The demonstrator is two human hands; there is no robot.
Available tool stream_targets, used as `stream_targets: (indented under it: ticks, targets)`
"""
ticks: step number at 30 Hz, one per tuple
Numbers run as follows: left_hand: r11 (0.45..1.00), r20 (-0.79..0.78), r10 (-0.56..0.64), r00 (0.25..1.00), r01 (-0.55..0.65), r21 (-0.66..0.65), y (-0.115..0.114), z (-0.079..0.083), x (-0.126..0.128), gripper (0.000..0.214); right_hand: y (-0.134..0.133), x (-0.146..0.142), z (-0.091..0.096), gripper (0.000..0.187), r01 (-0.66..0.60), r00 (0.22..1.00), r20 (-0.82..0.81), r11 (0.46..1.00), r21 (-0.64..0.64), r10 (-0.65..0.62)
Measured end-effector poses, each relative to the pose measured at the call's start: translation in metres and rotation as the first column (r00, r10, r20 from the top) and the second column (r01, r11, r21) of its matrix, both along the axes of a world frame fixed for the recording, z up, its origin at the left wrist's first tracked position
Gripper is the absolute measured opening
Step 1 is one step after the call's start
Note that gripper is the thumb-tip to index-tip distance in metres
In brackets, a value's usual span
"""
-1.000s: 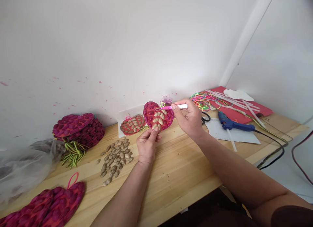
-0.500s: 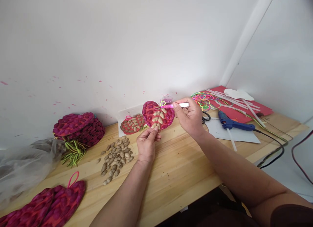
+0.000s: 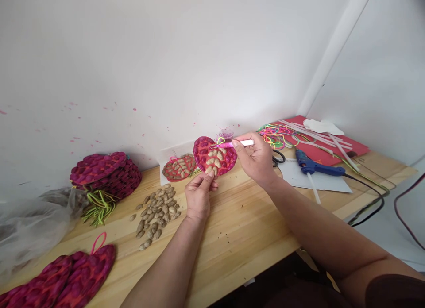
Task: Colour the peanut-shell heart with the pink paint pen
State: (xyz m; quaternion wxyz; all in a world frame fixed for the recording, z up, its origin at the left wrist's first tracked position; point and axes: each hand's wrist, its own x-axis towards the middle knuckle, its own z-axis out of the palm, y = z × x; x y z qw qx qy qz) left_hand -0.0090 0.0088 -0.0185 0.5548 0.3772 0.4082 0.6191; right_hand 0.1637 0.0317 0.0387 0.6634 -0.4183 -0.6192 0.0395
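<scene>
My left hand (image 3: 199,193) pinches the lower edge of a round red disc (image 3: 200,161) raised above the table. Peanuts cover the disc: those round the rim are painted magenta, while a leaf-like pattern in the middle is bare tan. A yellow-green loop shows at its top. In my right hand (image 3: 255,159) is a white paintbrush (image 3: 246,143) stained pink towards its tip, which lies at the disc's upper part. Behind, a similar disc with unpainted peanuts (image 3: 179,167) and a pink loop rests on white paper. Loose peanuts (image 3: 159,215) lie left of my left forearm.
Stacked magenta discs (image 3: 106,171) with green cords (image 3: 99,208) stand at left by a clear plastic bag (image 3: 29,232). More discs (image 3: 86,272) lie front left. At right are tangled cords (image 3: 274,135), black scissors (image 3: 279,157), a blue glue gun (image 3: 318,167) and glue sticks (image 3: 312,135).
The brush tip has shifted slightly left on the disc, with my right hand following. My left hand keeps its hold. The whole view has shifted slightly.
</scene>
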Motion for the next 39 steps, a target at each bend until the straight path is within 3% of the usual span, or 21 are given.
stream_targets:
  ticks: [6, 11, 17, 32, 39]
  targets:
    - [1.0, -0.021, 0.008, 1.0, -0.008, -0.005, 0.0012, -0.0014, -0.0007, 0.04, -0.0004, 0.003, 0.0033, 0.013, 0.042, 0.999, 0.016, 0.999, -0.008, -0.042]
    - [1.0, -0.026, 0.003, 1.0, -0.003, -0.003, 0.0003, 0.0001, -0.0013, 0.038, -0.0005, 0.0045, 0.0032, 0.014, -0.013, 0.999, 0.034, 1.0, 0.008, 0.013]
    - [1.0, -0.033, 0.006, 0.999, -0.006, -0.02, 0.0004, 0.0015, -0.0007, 0.036, -0.0014, 0.0052, 0.0027, 0.016, 0.066, 0.995, 0.077, 0.998, 0.001, -0.066]
    - [1.0, -0.03, -0.003, 1.0, 0.003, -0.021, 0.0009, 0.0002, 0.0005, 0.034, 0.002, 0.0046, -0.0007, 0.015, 0.021, 1.0, 0.004, 1.0, 0.02, -0.021]
    - [0.999, -0.026, 0.0, 1.0, 0.0, -0.033, -0.0006, 0.0022, -0.0006, 0.037, 0.002, 0.0081, -0.0021, 0.012, 0.105, 0.99, 0.09, 0.994, 0.041, -0.108]
